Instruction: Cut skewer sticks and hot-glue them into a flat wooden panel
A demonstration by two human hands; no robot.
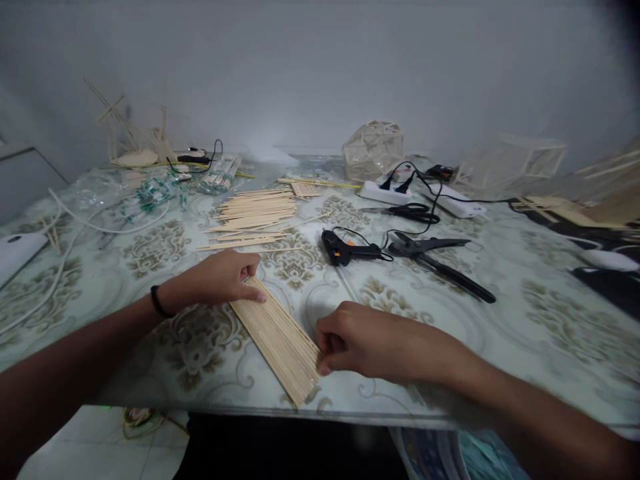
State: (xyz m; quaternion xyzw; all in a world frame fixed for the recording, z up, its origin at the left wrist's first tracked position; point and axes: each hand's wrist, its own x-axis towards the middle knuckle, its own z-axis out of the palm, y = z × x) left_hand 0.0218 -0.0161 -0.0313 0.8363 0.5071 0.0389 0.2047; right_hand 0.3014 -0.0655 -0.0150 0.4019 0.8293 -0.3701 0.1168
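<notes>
A flat panel of wooden sticks (275, 340) laid side by side rests slantwise near the table's front edge. My left hand (227, 277), with a black band at the wrist, grips its upper end between thumb and fingers. At the panel's lower right edge, my right hand (345, 340) pinches the outermost stick or sticks. Behind my left hand lies a pile of loose wooden sticks (257, 210). A black glue gun (350, 249) lies beyond my right hand.
Pliers-like cutters (440, 260), scissors (413, 212) and a white power strip (385, 193) with plugs lie behind and to the right. Stick-built frames (374, 150) stand at the back. White cables (120, 230) and plastic wrappers (155, 190) are on the left.
</notes>
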